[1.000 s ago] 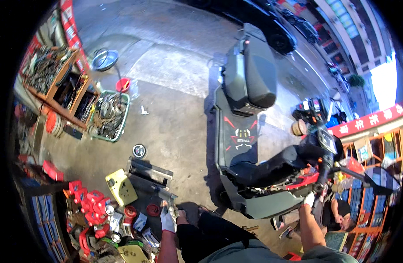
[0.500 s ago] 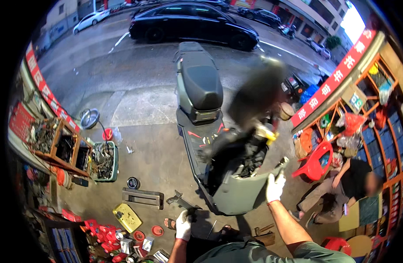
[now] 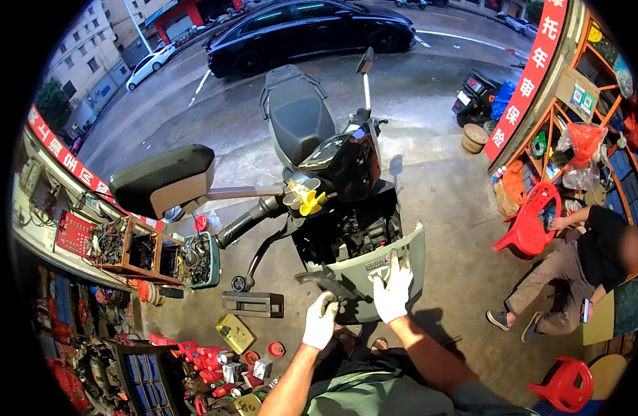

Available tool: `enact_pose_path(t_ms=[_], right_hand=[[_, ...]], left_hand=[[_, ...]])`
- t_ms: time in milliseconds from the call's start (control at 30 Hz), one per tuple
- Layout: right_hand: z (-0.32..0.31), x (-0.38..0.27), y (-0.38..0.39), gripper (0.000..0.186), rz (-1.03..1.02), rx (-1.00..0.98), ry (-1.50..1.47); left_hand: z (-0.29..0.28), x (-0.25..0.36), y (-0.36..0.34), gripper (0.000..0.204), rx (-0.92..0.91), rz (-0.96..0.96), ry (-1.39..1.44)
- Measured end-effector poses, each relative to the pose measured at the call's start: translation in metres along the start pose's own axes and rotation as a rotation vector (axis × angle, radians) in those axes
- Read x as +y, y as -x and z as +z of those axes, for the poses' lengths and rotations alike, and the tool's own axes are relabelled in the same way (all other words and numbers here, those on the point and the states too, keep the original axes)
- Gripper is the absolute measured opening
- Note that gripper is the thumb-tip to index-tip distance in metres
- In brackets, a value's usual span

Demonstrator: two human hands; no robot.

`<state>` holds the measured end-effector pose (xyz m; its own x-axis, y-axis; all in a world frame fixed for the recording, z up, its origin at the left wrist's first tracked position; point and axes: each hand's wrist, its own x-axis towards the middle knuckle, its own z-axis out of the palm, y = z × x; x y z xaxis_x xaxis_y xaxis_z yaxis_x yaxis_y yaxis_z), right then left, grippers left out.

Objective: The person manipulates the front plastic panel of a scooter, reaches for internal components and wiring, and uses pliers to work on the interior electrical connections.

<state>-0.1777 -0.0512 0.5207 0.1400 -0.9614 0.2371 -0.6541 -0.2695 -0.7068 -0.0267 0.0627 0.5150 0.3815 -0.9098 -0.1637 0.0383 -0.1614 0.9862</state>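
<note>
A scooter (image 3: 346, 222) stands before me, its front end open and dark inner parts exposed behind the grey-green front panel (image 3: 357, 274). My left hand (image 3: 321, 320), in a white glove, is closed on a black bracket-like part (image 3: 324, 279) at the panel's left side. My right hand (image 3: 393, 288), also gloved, lies against the panel face with fingers stretched upward; nothing shows in it. The handlebar grip (image 3: 253, 220) points to the left, a large black mirror (image 3: 163, 180) above it. A yellow fan-shaped ornament (image 3: 308, 198) sits at the handlebar's middle.
A dark grey oblong part (image 3: 253, 305) and a yellow tray (image 3: 235, 333) lie on the floor to the left, near red bottles (image 3: 199, 360). A seated person (image 3: 582, 256) is at the right by a red chair (image 3: 534, 220). A black car (image 3: 312, 35) stands on the road.
The handlebar and mirror have swung to the left. My right hand has moved from the panel's right side onto its face. My left hand has brought the black part up to the panel.
</note>
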Motion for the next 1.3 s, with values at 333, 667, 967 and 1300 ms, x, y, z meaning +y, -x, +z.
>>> enact_pose_path(t_ms=[333, 667, 967, 1300], right_hand=[[-0.001, 0.027, -0.006, 0.075, -0.035, -0.135, 0.087], [-0.036, 0.025, -0.032, 0.068, -0.124, -0.3, -0.049], [-0.073, 0.057, -0.079, 0.056, -0.294, -0.592, -0.206], [-0.065, 0.083, -0.14, 0.048, 0.203, -0.958, -0.67]], left_hand=[[0.025, 0.015, -0.057, 0.021, -0.173, -0.066, -0.063], [0.039, 0.028, -0.061, 0.023, -0.032, 0.037, -0.32], [0.069, 0.026, -0.061, 0.022, 0.311, 0.015, -0.362], [0.076, 0.033, -0.057, 0.023, 0.318, -0.038, -0.333]])
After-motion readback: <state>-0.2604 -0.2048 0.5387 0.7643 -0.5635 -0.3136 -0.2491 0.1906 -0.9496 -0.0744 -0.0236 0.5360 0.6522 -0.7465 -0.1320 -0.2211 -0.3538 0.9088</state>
